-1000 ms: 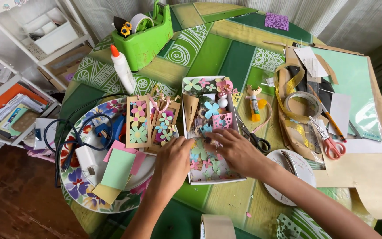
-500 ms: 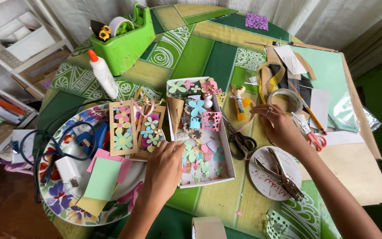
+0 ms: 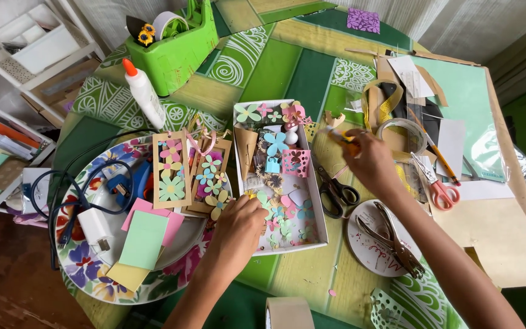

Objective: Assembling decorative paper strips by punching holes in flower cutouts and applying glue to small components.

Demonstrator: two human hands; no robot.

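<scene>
Head view, looking down on a round worktop (image 3: 287,67) patterned in green and yellow. Left hand (image 3: 238,226) resting at the near left rim of a shallow white box (image 3: 319,201) near the worktop's middle, fingers curled and pinched on a small yellow paper flower (image 3: 249,195) at the fingertips. Box full of cut paper flowers in pink, blue and green. Right hand (image 3: 369,159) past the box's right side, towards the right edge, fingers closed around a small yellow glue tube (image 3: 343,137) with the tip pointing left. Black-handled scissors (image 3: 336,190) lying between box and right hand, just beside both. Two brown card frames (image 3: 187,173) decorated with flowers leaning on the rim of a large floral plate (image 3: 86,268) at the left edge, beside a blue glue gun (image 3: 123,180) and its cable. White glue bottle (image 3: 143,94) and green tape dispenser (image 3: 175,45) towards the far left edge. Hole punch (image 3: 394,237) on a small white plate (image 3: 366,244) at the near right. Likely trouble: thin flower slipping or creasing under the pinch; glue dripping onto loose cut-outs in the box; a wrist brushing the scissors or tipping the light box; a sleeveless forearm nudging the frames off the plate rim.
</scene>
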